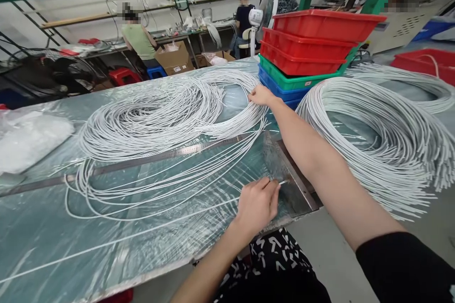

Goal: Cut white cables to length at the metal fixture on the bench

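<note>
My left hand point(256, 203) is closed in a pinch on the end of a thin white wire point(142, 232), holding it against a metal stop plate point(295, 184) at the table's near edge. My right hand point(261, 95) reaches far across the table, its fingers closed on strands of the large coil of white wires point(159, 113) that lies spread over the middle. A long metal ruler point(149, 158) runs across the table under the loops.
A stack of red, green and blue trays point(309, 52) stands behind my right hand. A second bundle of white wires point(384, 137) lies at the right. A plastic bag point(28, 139) lies at the left. Two people work at benches at the back, near a fan point(263, 14).
</note>
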The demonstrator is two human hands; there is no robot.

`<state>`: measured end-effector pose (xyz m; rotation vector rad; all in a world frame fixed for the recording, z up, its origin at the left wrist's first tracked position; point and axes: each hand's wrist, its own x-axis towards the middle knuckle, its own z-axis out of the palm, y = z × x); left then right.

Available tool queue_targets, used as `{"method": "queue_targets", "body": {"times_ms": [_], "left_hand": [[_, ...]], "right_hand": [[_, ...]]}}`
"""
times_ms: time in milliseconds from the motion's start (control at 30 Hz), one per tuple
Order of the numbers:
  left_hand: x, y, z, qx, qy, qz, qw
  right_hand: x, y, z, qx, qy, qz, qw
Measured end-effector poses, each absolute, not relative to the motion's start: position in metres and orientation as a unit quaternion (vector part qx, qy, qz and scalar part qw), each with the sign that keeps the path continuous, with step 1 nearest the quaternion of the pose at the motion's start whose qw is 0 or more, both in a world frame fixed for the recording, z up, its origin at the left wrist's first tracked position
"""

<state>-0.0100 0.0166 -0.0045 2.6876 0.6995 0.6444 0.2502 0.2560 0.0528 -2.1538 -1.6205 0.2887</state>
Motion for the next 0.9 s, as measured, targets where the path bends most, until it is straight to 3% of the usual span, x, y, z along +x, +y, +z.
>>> {"method": "queue_targets", "body": {"times_ms": [700,900], "left_hand": [[-0.006,0.009,-0.022,0.893,0.259,0.244,0.275],[-0.004,0.011,-0.021,0.912,0.253,0.212,0.244]], "right_hand": [[0.249,0.249,0.058,-0.778,-0.572,0.116,0.233],[0.246,0.249,0.059,-0.774,-0.577,0.117,0.235]]}}
